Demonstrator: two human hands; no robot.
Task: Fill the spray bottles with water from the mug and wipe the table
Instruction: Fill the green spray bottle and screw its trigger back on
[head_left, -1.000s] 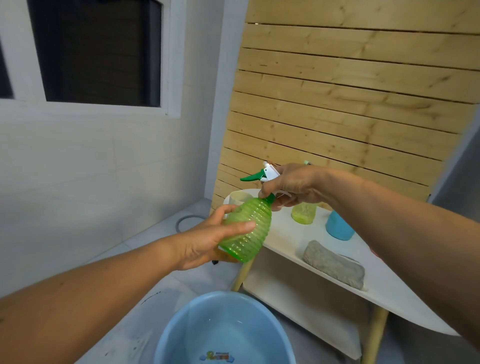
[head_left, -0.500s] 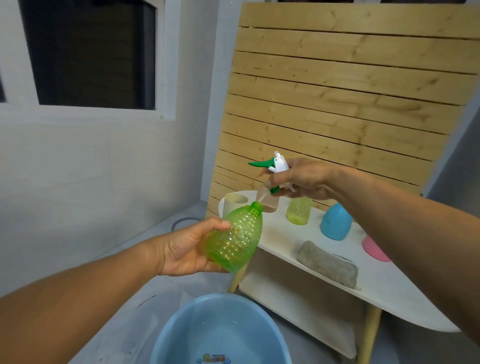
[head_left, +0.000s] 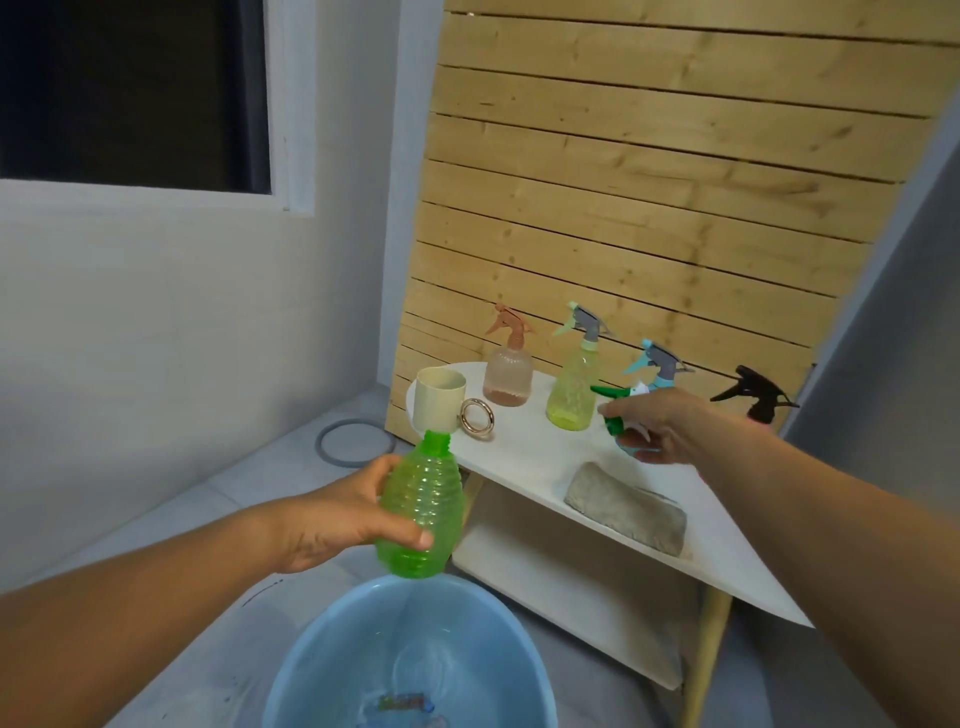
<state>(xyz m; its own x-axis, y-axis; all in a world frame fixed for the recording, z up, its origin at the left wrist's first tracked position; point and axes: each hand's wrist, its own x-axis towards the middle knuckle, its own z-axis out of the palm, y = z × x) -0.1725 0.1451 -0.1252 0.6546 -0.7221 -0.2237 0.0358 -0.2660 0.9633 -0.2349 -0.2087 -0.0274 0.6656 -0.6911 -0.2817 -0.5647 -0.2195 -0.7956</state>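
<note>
My left hand (head_left: 332, 522) grips a ribbed green spray bottle (head_left: 422, 504) with its neck uncapped, upright above a light blue basin (head_left: 332, 670) that holds water. My right hand (head_left: 662, 428) holds the bottle's green and white spray head (head_left: 618, 402) low over the white table (head_left: 535, 457). A cream mug (head_left: 440, 399) with a metal ring handle stands at the table's left end. A grey cloth (head_left: 626, 509) lies near the front edge.
Along the table's back stand a pink bottle (head_left: 509, 371), a yellow-green bottle (head_left: 574, 387), a blue-headed bottle (head_left: 657, 366) behind my right hand and a black-headed one (head_left: 758, 397). Slatted wood panelling rises behind. A lower shelf (head_left: 571, 587) sits under the table.
The spray head has come off the green bottle. My right hand carried it right and down to the table. My left hand brought the bottle upright and lower, over the basin.
</note>
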